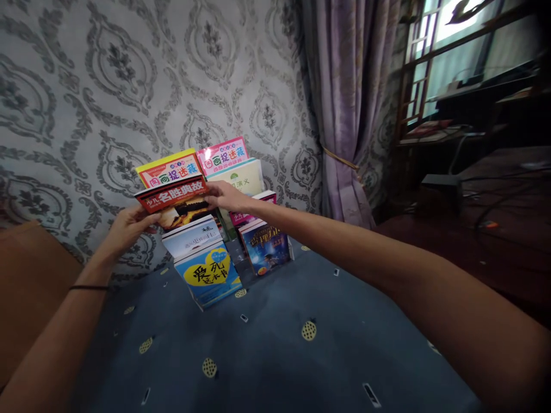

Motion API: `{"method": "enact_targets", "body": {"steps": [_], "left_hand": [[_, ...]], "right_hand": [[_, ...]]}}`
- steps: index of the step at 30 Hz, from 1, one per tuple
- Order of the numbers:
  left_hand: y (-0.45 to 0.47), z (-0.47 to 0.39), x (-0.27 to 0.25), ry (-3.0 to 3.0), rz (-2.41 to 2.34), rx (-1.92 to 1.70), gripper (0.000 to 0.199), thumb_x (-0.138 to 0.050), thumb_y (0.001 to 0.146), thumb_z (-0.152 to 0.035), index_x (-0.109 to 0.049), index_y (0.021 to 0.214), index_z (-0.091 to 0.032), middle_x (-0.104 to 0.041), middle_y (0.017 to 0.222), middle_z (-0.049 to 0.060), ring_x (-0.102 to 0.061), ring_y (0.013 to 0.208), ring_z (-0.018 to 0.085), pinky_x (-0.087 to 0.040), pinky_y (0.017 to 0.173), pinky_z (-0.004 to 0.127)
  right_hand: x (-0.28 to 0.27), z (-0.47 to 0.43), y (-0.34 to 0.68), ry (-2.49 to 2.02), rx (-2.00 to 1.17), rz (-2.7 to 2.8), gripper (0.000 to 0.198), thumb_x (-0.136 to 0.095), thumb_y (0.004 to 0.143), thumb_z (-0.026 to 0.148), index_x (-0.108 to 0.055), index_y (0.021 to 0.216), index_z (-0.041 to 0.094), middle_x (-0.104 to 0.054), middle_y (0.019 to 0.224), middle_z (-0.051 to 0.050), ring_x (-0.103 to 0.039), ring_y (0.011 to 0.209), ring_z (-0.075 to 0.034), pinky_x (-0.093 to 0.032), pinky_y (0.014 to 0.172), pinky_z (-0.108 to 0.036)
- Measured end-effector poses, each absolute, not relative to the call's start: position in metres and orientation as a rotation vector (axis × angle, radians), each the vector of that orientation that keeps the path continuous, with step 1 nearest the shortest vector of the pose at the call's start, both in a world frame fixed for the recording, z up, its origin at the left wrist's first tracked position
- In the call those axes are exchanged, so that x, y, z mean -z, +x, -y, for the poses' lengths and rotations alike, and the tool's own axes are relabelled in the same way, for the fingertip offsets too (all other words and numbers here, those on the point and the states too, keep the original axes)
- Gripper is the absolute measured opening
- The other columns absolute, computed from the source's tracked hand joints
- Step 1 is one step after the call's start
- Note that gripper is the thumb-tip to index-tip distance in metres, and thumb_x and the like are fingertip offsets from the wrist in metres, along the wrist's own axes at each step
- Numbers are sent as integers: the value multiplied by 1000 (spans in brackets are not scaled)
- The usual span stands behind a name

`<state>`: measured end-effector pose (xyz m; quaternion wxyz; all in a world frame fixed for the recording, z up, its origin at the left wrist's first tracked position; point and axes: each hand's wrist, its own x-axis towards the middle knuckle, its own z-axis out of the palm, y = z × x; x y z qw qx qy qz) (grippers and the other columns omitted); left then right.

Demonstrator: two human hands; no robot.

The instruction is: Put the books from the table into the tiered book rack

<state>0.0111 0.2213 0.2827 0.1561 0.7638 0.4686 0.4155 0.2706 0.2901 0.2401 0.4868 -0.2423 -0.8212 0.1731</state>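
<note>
A book with a red title band and a dark golden picture (pixel 178 198) stands tilted back in the left row of a tiered group of books. My left hand (pixel 128 228) grips its left edge, thumb in front. At its right edge is my right hand (pixel 227 196), fingers closed on that side. Behind it rises a yellow-edged picture book (pixel 170 167). Lower in front are a pale blue-white book (pixel 193 238) and a blue book with a yellow heart (pixel 210 275). My right hand and forearm partly cover a pale green book (pixel 245 176) and a magenta book (pixel 241 219).
A pink picture book (pixel 222 155) stands at the back right, a dark blue book (pixel 266 249) at the front right. They rest on a blue cloth (pixel 275 344) with pineapple prints. Patterned wall and purple curtain (pixel 350 115) lie behind; a brown board (pixel 34 287) is left.
</note>
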Motion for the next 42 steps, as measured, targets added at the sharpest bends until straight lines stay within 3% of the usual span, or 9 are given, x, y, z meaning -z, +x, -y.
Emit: {"method": "enact_targets", "body": {"steps": [6, 12, 17, 20, 24, 30, 34, 37, 42], "left_hand": [[5, -223, -280, 2129, -1289, -1282, 57, -79, 61, -54, -70, 102, -17, -76, 109, 6, -65, 84, 18, -55, 60, 24], [8, -222, -287, 2187, -1067, -1522, 38, -78, 67, -43, -73, 97, -20, -78, 99, 2, -65, 76, 14, -52, 53, 20], [16, -221, -295, 2200, -852, -1674, 28, -81, 68, -36, -75, 92, -24, -77, 88, 0, -63, 65, 11, -52, 46, 18], [19, -217, -298, 2233, -750, -1733, 27, -82, 70, -36, -75, 94, -23, -76, 82, -1, -64, 64, 10, -51, 45, 17], [31, -205, -299, 2295, -718, -1677, 33, -78, 76, -42, -72, 99, -20, -74, 82, 0, -65, 62, 10, -49, 44, 16], [78, -189, -281, 2317, -845, -1510, 25, -64, 82, -27, -72, 105, -18, -74, 88, 0, -65, 66, 14, -50, 46, 20], [106, -196, -261, 2363, -937, -1509, 28, -59, 85, -23, -72, 109, -22, -75, 94, 1, -67, 72, 16, -54, 52, 24], [120, -206, -247, 2419, -1020, -1553, 27, -59, 86, -23, -72, 110, -23, -75, 88, 2, -66, 73, 17, -55, 59, 26], [136, -219, -225, 2404, -1107, -1530, 25, -59, 86, -23, -73, 106, -22, -73, 78, 0, -63, 61, 14, -53, 57, 25]], "right_hand": [[-217, -267, 310, -807, 114, 2123, 37, -60, 89, 22, -57, 125, 13, -64, 122, -15, -60, 104, -24, -48, 93, -40], [-193, -265, 362, -1077, 410, 2334, 46, -61, 91, 30, -52, 136, 25, -65, 124, -11, -57, 113, -30, -41, 95, -43], [-188, -273, 365, -1106, 539, 2326, 51, -60, 90, 26, -48, 140, 24, -63, 119, -11, -56, 110, -29, -42, 94, -42], [-182, -272, 361, -1180, 697, 2193, 55, -67, 84, 25, -49, 135, 17, -59, 121, -15, -52, 114, -33, -41, 98, -46], [-171, -270, 362, -1328, 816, 1966, 41, -70, 83, 36, -57, 113, 13, -57, 118, -20, -49, 112, -38, -41, 93, -50], [-159, -281, 381, -1297, 396, 1905, 23, -60, 81, 28, -61, 100, 17, -64, 99, -14, -58, 95, -32, -49, 84, -46], [-157, -277, 396, -1017, -140, 1883, 39, -54, 71, 22, -61, 110, 21, -69, 102, -7, -65, 95, -27, -52, 90, -44], [-156, -268, 404, -829, -494, 1850, 51, -56, 66, 23, -59, 118, 21, -70, 111, -7, -66, 103, -25, -51, 95, -43], [-156, -268, 407, -822, -612, 1676, 41, -60, 72, 32, -61, 111, 20, -73, 103, -6, -68, 101, -24, -51, 96, -42]]}}
